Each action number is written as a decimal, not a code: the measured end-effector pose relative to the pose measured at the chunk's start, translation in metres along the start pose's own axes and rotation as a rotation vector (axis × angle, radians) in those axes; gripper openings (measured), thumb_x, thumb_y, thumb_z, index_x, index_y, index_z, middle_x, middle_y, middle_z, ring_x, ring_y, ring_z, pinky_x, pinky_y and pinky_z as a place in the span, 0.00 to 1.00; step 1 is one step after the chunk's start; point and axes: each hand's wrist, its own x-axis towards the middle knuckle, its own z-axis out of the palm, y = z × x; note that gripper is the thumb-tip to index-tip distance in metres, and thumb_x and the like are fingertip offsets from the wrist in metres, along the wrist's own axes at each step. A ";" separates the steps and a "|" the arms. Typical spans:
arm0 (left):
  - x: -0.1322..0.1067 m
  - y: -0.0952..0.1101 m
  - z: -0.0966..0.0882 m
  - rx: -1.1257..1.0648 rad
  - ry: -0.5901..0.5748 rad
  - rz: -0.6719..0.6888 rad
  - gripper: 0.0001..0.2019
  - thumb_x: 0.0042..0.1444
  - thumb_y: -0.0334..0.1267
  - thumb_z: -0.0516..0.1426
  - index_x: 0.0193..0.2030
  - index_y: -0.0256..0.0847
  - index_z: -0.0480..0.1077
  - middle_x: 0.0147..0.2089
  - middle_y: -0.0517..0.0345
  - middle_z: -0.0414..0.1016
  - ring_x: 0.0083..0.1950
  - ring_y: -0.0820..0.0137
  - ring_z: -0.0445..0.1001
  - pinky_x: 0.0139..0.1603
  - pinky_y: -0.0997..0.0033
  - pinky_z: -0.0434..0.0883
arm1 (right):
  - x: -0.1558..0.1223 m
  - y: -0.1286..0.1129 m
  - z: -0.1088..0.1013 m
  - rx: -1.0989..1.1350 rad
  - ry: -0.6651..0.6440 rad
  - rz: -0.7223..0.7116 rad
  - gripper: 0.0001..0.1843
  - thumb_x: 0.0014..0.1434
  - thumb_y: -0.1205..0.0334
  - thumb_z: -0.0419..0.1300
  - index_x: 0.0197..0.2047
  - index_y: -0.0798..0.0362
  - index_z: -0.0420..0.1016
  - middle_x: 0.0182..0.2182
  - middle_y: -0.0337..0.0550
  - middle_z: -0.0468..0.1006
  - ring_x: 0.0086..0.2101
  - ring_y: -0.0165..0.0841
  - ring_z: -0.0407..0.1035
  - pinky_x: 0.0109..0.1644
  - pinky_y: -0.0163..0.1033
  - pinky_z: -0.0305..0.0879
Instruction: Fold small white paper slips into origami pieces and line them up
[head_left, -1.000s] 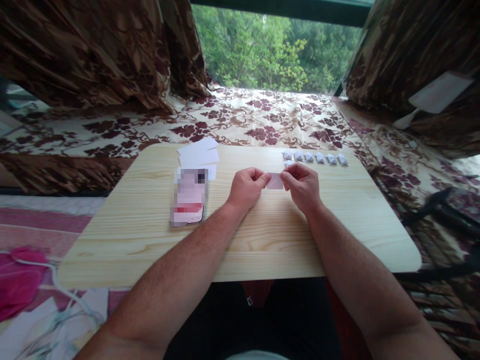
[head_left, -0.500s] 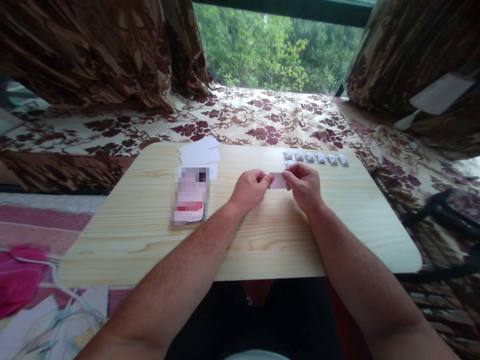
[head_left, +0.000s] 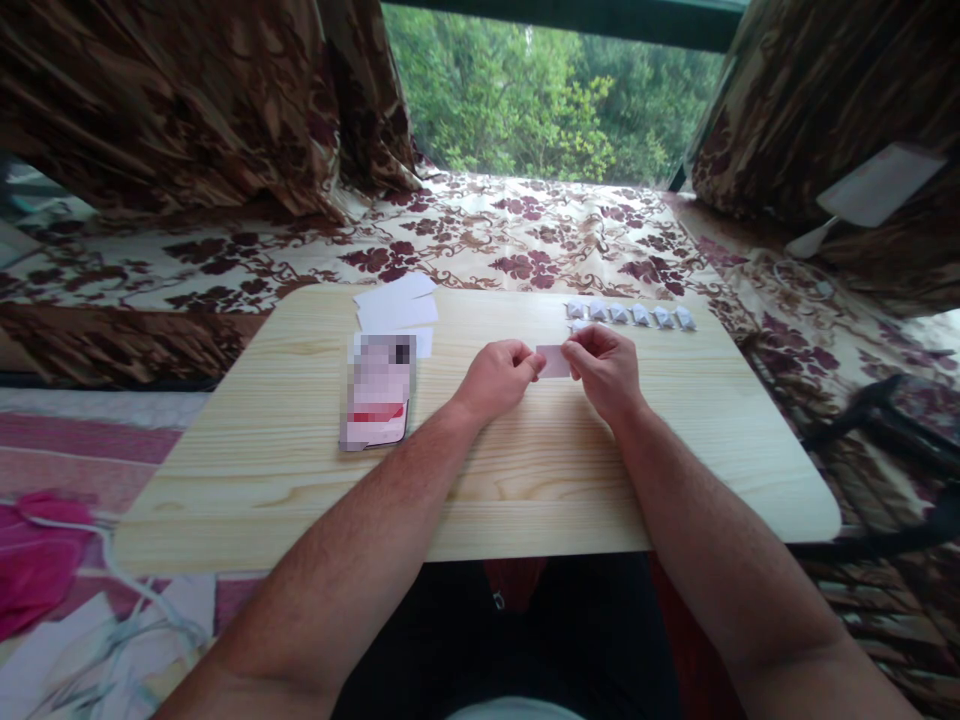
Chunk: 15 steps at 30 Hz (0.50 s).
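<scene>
Over the middle of the light wooden table (head_left: 300, 480), both my hands pinch a small white piece of paper (head_left: 553, 361). My left hand (head_left: 496, 379) is closed on its left edge. On its right edge my right hand (head_left: 606, 370) is closed, thumb and fingers together. The paper sits just above the tabletop between them. A row of several small folded white paper shapes (head_left: 630, 314) lies beyond my right hand near the far edge.
A phone (head_left: 377, 393) lies flat left of my hands, with a few loose white paper sheets (head_left: 396, 303) behind it. A floral cloth (head_left: 487, 235) covers the surface past the table. Curtains hang at both sides. Pink fabric and white cables (head_left: 45, 560) lie at lower left.
My hands have barely shifted. The small paper stays pinched between them, with only slight finger movement on its edges.
</scene>
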 end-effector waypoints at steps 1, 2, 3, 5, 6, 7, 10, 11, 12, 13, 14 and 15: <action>0.000 0.000 0.000 0.008 -0.014 0.000 0.13 0.55 0.42 0.60 0.22 0.40 0.72 0.20 0.60 0.69 0.24 0.72 0.61 0.29 0.70 0.55 | 0.000 0.000 0.000 0.004 0.000 0.000 0.08 0.52 0.60 0.66 0.26 0.53 0.73 0.17 0.33 0.69 0.19 0.25 0.60 0.23 0.34 0.55; 0.000 0.001 -0.001 0.020 -0.029 0.005 0.14 0.56 0.42 0.60 0.22 0.40 0.72 0.20 0.60 0.69 0.24 0.72 0.61 0.28 0.70 0.55 | 0.000 0.001 0.000 0.007 0.001 -0.002 0.08 0.52 0.60 0.66 0.26 0.53 0.73 0.17 0.33 0.69 0.19 0.25 0.60 0.23 0.34 0.55; 0.000 0.001 -0.001 0.036 -0.041 0.015 0.14 0.56 0.42 0.60 0.22 0.40 0.72 0.20 0.60 0.69 0.24 0.72 0.61 0.28 0.69 0.55 | 0.001 0.001 0.000 0.007 0.001 -0.003 0.08 0.52 0.60 0.66 0.26 0.53 0.73 0.17 0.33 0.69 0.19 0.25 0.60 0.23 0.34 0.55; 0.000 0.001 -0.002 0.064 -0.055 0.039 0.15 0.57 0.42 0.59 0.21 0.41 0.71 0.19 0.60 0.68 0.23 0.72 0.61 0.28 0.69 0.55 | 0.001 0.002 0.000 0.002 0.003 -0.002 0.08 0.52 0.60 0.66 0.26 0.53 0.73 0.18 0.33 0.69 0.19 0.25 0.60 0.23 0.34 0.55; 0.000 0.001 -0.002 0.073 -0.061 0.048 0.15 0.58 0.42 0.58 0.21 0.41 0.71 0.19 0.60 0.67 0.23 0.71 0.61 0.28 0.69 0.55 | 0.001 0.002 0.000 0.001 0.004 0.000 0.08 0.52 0.60 0.66 0.26 0.53 0.73 0.18 0.33 0.69 0.19 0.25 0.60 0.23 0.34 0.55; 0.000 0.002 -0.002 0.078 -0.066 0.055 0.15 0.58 0.42 0.58 0.21 0.41 0.71 0.19 0.60 0.67 0.23 0.71 0.61 0.29 0.68 0.55 | 0.002 0.002 0.000 0.001 0.004 0.003 0.08 0.51 0.59 0.66 0.26 0.53 0.73 0.18 0.33 0.69 0.19 0.25 0.60 0.23 0.34 0.55; 0.000 0.003 -0.003 0.079 -0.087 0.055 0.16 0.59 0.42 0.57 0.21 0.41 0.71 0.18 0.60 0.66 0.23 0.71 0.61 0.29 0.68 0.55 | 0.002 0.001 0.000 0.003 0.006 0.014 0.09 0.51 0.59 0.66 0.26 0.53 0.73 0.17 0.33 0.69 0.18 0.25 0.60 0.22 0.34 0.55; -0.001 0.003 -0.003 0.078 -0.092 0.053 0.16 0.59 0.42 0.57 0.21 0.41 0.71 0.18 0.60 0.67 0.23 0.71 0.61 0.28 0.68 0.55 | 0.002 0.001 0.000 0.001 0.006 0.018 0.09 0.51 0.58 0.66 0.26 0.53 0.73 0.17 0.33 0.69 0.18 0.25 0.60 0.22 0.34 0.55; -0.001 0.003 -0.003 0.077 -0.095 0.052 0.16 0.59 0.42 0.57 0.21 0.41 0.72 0.18 0.60 0.67 0.23 0.71 0.60 0.28 0.68 0.55 | 0.002 0.001 0.000 -0.002 0.006 0.022 0.09 0.51 0.58 0.66 0.26 0.53 0.72 0.17 0.33 0.69 0.18 0.25 0.60 0.22 0.34 0.55; -0.001 0.004 -0.003 0.075 -0.098 0.051 0.15 0.58 0.41 0.57 0.21 0.41 0.72 0.19 0.60 0.67 0.23 0.71 0.60 0.28 0.68 0.55 | 0.002 0.001 0.000 -0.004 0.006 0.025 0.09 0.50 0.58 0.66 0.25 0.53 0.72 0.17 0.33 0.68 0.18 0.25 0.60 0.22 0.34 0.55; -0.001 0.004 -0.004 0.071 -0.100 0.050 0.15 0.58 0.41 0.58 0.21 0.41 0.72 0.19 0.60 0.67 0.23 0.71 0.60 0.28 0.68 0.55 | 0.002 0.000 0.000 -0.005 0.002 0.028 0.09 0.50 0.58 0.66 0.25 0.53 0.72 0.17 0.33 0.68 0.18 0.25 0.60 0.22 0.34 0.54; 0.000 0.004 -0.004 0.066 -0.101 0.049 0.14 0.57 0.41 0.58 0.21 0.41 0.72 0.19 0.60 0.67 0.23 0.71 0.60 0.28 0.68 0.55 | 0.002 0.000 0.000 -0.002 -0.001 0.030 0.09 0.50 0.58 0.66 0.25 0.53 0.72 0.17 0.33 0.68 0.18 0.25 0.60 0.22 0.34 0.54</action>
